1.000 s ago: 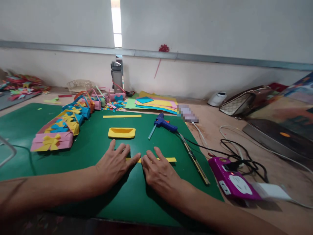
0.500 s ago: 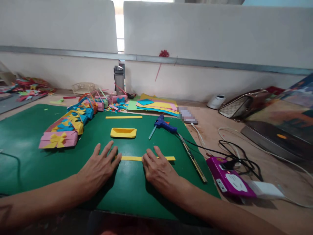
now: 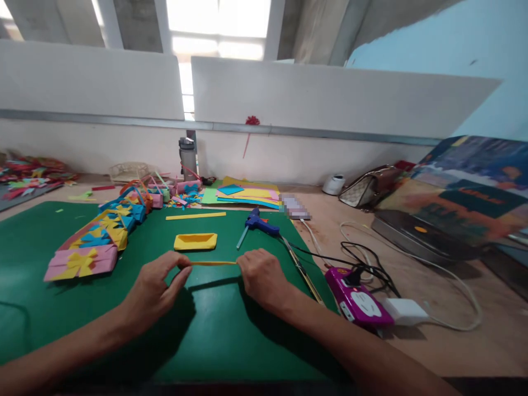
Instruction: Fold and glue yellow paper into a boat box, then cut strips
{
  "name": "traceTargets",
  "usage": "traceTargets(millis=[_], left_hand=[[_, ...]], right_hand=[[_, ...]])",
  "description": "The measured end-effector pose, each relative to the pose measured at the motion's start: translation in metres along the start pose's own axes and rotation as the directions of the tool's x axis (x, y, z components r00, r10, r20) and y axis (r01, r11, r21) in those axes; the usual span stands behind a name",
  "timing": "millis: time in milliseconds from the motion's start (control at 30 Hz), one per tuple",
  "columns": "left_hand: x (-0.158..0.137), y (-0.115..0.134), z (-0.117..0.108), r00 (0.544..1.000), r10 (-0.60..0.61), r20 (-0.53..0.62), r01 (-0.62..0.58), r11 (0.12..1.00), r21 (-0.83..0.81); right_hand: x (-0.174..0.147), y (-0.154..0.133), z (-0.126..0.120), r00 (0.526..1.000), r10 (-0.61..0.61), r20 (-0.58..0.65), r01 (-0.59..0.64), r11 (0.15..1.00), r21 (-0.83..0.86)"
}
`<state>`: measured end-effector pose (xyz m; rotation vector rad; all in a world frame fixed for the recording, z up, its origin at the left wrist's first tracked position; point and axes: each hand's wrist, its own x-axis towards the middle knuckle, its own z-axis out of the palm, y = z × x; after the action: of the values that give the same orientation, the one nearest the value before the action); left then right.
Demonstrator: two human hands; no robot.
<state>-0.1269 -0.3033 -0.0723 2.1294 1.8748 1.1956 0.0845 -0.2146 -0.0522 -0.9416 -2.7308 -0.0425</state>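
Note:
A yellow paper strip is stretched level between my hands, raised off the green mat, where its shadow falls. My left hand pinches one end between thumb and fingers. At the other end my right hand is closed around the strip, its fingertips partly hidden. Just beyond my hands lies a small folded yellow paper tray. Farther back is a second yellow strip, flat on the mat. A blue glue gun with a glue stick lies to the right of the paper tray.
Several decorated paper baskets stand in a row at left. Coloured paper sheets lie at the back. A metal-edged cutter is on the mat's right side, near a purple power strip with tangled cables. Behind stands a bottle.
Both hands have gone from lying flat over the strip on the mat to gripping its ends and lifting it. The view has tilted up and shifted right.

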Motion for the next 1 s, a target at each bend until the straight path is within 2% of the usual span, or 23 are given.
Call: traceTargets(millis=[67,100,133,167,200,233,267,333,367,400,433,500,567,633,667,800,900,1000], left_hand=[[0.01,0.017,0.007,0.988,-0.144,0.048,0.151,0.965,-0.216],[0.015,0.024,0.01,0.979,-0.2,0.037,0.201,0.927,-0.317],[0.02,0.03,0.011,0.973,-0.231,0.026,0.221,0.889,-0.401],[0.025,0.035,0.012,0.969,-0.247,0.002,0.219,0.857,-0.466],[0.028,0.037,0.012,0.968,-0.25,-0.036,0.196,0.835,-0.514],[0.031,0.039,0.01,0.968,-0.24,-0.072,0.163,0.819,-0.55],[0.033,0.038,0.009,0.967,-0.23,-0.105,0.129,0.806,-0.577],[0.036,0.036,0.008,0.965,-0.235,-0.118,0.115,0.781,-0.614],[0.037,0.035,0.01,0.964,-0.256,-0.076,0.151,0.758,-0.634],[0.038,0.034,0.014,0.957,-0.291,-0.005,0.218,0.727,-0.651],[0.039,0.034,0.019,0.941,-0.32,0.113,0.311,0.679,-0.665],[0.042,0.036,0.034,0.877,-0.324,0.355,0.478,0.515,-0.712],[0.046,0.04,0.051,0.834,-0.196,0.515,0.55,0.372,-0.748],[0.051,0.044,0.064,0.837,-0.168,0.521,0.547,0.242,-0.801],[0.053,0.046,0.069,0.841,-0.17,0.513,0.54,0.215,-0.814],[0.06,0.051,0.074,0.857,-0.201,0.475,0.51,0.191,-0.839],[0.065,0.056,0.072,0.862,-0.209,0.461,0.494,0.147,-0.857],[0.07,0.061,0.068,0.847,-0.249,0.47,0.486,0.006,-0.874]], right_hand=[[0.001,0.006,-0.01,0.997,0.057,-0.045,-0.055,0.997,0.044],[0.002,0.009,-0.015,0.992,0.114,-0.058,-0.103,0.981,0.163],[0.002,0.011,-0.018,0.981,0.188,-0.049,-0.162,0.929,0.334],[0.002,0.014,-0.02,0.964,0.266,-0.015,-0.22,0.827,0.518],[0.002,0.017,-0.021,0.943,0.332,0.037,-0.268,0.687,0.675],[0.003,0.02,-0.02,0.921,0.379,0.092,-0.302,0.544,0.783],[0.003,0.023,-0.019,0.904,0.407,0.132,-0.32,0.439,0.84],[0.004,0.027,-0.014,0.892,0.427,0.149,-0.326,0.377,0.867],[0.005,0.027,-0.011,0.889,0.428,0.161,-0.324,0.34,0.883],[0.005,0.026,-0.009,0.889,0.422,0.177,-0.322,0.302,0.897],[0.005,0.024,-0.007,0.893,0.407,0.193,-0.319,0.27,0.908],[0.004,0.017,-0.004,0.906,0.36,0.223,-0.316,0.225,0.922],[0.002,0.01,-0.003,0.917,0.318,0.241,-0.316,0.21,0.925],[0.0,0.004,-0.002,0.922,0.298,0.249,-0.318,0.212,0.924],[-0.001,0.002,-0.002,0.922,0.296,0.25,-0.319,0.215,0.923],[-0.003,0.001,0.002,0.925,0.281,0.257,-0.313,0.176,0.933],[-0.003,0.001,0.005,0.936,0.214,0.28,-0.3,0.068,0.952],[-0.003,0.001,0.008,0.941,0.171,0.293,-0.291,-0.035,0.956]])
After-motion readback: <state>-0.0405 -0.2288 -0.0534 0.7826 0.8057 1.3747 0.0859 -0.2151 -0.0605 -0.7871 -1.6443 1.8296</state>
